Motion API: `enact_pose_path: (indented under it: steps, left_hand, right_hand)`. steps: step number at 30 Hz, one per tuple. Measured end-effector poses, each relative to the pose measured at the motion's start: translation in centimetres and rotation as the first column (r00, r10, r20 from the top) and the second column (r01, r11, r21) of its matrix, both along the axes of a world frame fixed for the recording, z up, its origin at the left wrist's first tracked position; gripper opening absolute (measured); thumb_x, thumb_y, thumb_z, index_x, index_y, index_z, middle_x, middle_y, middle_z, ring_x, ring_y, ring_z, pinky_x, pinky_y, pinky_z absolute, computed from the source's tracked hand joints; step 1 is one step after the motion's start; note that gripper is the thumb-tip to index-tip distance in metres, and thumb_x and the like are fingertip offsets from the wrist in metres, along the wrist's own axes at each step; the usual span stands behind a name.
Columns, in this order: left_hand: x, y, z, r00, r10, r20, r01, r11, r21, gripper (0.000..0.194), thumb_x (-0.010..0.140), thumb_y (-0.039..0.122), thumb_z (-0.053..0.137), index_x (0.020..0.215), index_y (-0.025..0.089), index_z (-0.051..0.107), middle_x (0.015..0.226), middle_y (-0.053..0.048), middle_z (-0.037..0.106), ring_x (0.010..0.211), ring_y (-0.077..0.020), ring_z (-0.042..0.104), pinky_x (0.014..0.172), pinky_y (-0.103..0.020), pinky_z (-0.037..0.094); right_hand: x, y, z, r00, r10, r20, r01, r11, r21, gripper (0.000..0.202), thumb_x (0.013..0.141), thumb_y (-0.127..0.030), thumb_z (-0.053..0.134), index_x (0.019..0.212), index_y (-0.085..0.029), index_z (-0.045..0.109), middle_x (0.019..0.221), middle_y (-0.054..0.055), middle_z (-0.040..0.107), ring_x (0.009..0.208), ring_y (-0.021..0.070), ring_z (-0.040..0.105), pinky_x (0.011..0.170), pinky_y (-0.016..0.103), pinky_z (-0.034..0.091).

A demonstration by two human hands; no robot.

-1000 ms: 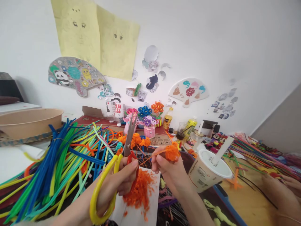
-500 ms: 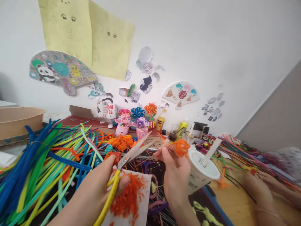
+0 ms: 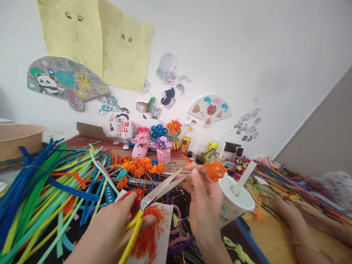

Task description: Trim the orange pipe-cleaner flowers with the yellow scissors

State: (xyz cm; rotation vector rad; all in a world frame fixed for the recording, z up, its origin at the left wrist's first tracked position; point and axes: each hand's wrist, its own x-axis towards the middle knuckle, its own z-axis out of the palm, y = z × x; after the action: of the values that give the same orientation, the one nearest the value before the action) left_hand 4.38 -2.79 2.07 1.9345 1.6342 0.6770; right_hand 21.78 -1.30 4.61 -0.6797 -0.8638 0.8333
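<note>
My left hand (image 3: 110, 227) is closed round the yellow handles of a pair of scissors (image 3: 161, 190). The blades are slightly parted, and their tips reach the fingertips of my right hand (image 3: 205, 205). That hand pinches an orange pipe-cleaner flower (image 3: 216, 171), its looped head showing above the knuckles. Whether the blades touch its stem I cannot tell. Beneath the scissors lies a white sheet (image 3: 162, 242) strewn with orange fluff clippings (image 3: 147, 238). More orange flowers (image 3: 139, 167) on thin stems lie just behind the scissors.
Loose coloured pipe cleaners (image 3: 55, 205) cover the left side. A white lidded cup (image 3: 236, 201) stands close by my right hand. Small potted flowers (image 3: 164, 154) and bottles line the wall. Another person's hands (image 3: 299, 220) work at the right.
The scissors' tips have come down to my right fingertips, and the blades have closed somewhat. The orange flower stays in my right hand, tipped further to the right. The view has shifted slightly.
</note>
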Motion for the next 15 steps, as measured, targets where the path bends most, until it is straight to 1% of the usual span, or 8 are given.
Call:
enact_pose_path:
  steps: [3,5,9,15]
  left_hand:
    - [-0.09,-0.08,0.26,0.999,0.0,-0.046,0.0,1.0,-0.014,0.042,0.074,0.068,0.049,0.071,0.026,0.05,0.071,-0.006,0.067,0.066,-0.0283,0.062,0.06,-0.031,0.035]
    - [-0.13,-0.08,0.27,0.996,-0.005,-0.09,0.004,1.0,-0.015,0.038,0.077,0.064,0.047,0.074,0.026,0.05,0.069,-0.004,0.065,0.065,-0.0269,0.061,0.059,-0.031,0.034]
    - [-0.05,0.04,0.32,0.989,-0.038,-0.141,0.033,0.999,-0.041,0.03,0.081,0.054,0.04,0.078,0.026,0.048,0.078,-0.004,0.066,0.071,-0.0255,0.062,0.062,-0.03,0.036]
    - [0.05,0.34,0.54,0.98,-0.063,-0.187,0.054,0.997,-0.053,0.031,0.08,0.056,0.04,0.074,0.026,0.043,0.065,0.002,0.056,0.062,-0.0205,0.055,0.058,-0.027,0.033]
  right_hand:
    - [0.06,0.01,-0.14,1.0,0.015,0.012,-0.015,1.0,0.007,0.016,0.081,-0.033,0.071,0.085,-0.021,0.062,0.086,0.001,0.066,0.069,0.0166,0.067,0.064,0.03,0.057]
    - [0.11,0.06,-0.25,1.0,0.01,0.016,-0.01,1.0,0.015,0.015,0.081,-0.033,0.071,0.085,-0.021,0.062,0.087,0.001,0.065,0.072,0.0172,0.067,0.067,0.031,0.057]
    - [0.14,0.13,-0.42,1.0,-0.014,0.026,0.013,0.999,0.036,0.014,0.083,-0.032,0.07,0.085,-0.02,0.063,0.092,0.001,0.065,0.076,0.0156,0.066,0.07,0.03,0.057]
    - [0.1,0.12,-0.47,1.0,0.002,0.008,-0.003,0.999,0.047,0.014,0.083,-0.031,0.07,0.085,-0.02,0.063,0.092,0.001,0.065,0.075,0.015,0.067,0.066,0.027,0.056]
